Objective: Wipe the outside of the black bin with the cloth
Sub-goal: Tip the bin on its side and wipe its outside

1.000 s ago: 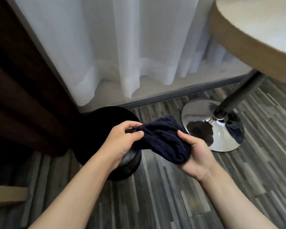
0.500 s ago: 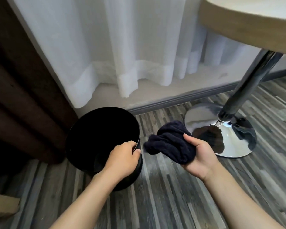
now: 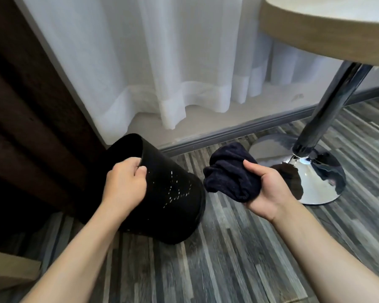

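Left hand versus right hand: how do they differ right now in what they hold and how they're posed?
The left hand grips the rim of the black bin, tipping it off upright; the right hand holds the bunched dark cloth. The left hand shows its back, knuckles up, while the right hand is turned palm up. The left hand touches the bin; the right hand and cloth sit beside it, apart. Both are bare and closed on something.
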